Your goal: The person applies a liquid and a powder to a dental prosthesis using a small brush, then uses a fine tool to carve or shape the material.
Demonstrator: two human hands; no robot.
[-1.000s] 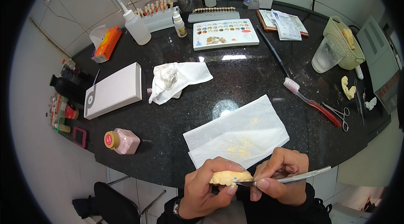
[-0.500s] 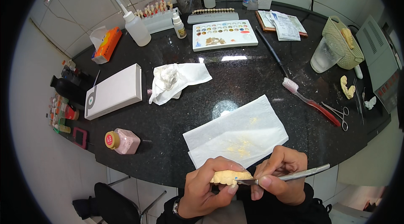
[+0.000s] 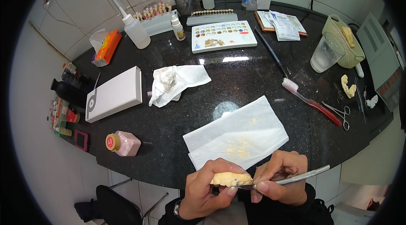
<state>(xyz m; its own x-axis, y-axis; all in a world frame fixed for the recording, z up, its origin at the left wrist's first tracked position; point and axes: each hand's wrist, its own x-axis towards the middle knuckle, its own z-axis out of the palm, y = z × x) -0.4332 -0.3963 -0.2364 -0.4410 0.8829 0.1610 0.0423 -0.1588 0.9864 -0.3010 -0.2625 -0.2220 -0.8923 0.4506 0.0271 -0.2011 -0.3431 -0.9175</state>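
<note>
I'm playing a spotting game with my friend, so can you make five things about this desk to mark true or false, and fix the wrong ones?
1. The left hand holds a tooth model. True.
2. The right hand holds a pair of scissors. False: it holds a small knife with a silver handle.
3. Yellow crumbs lie on the white paper towel. True.
4. The jar of pink powder has no lid on. False: its lid is on.
5. The orange tissue box is to the left of the white paint tray. True.
</note>
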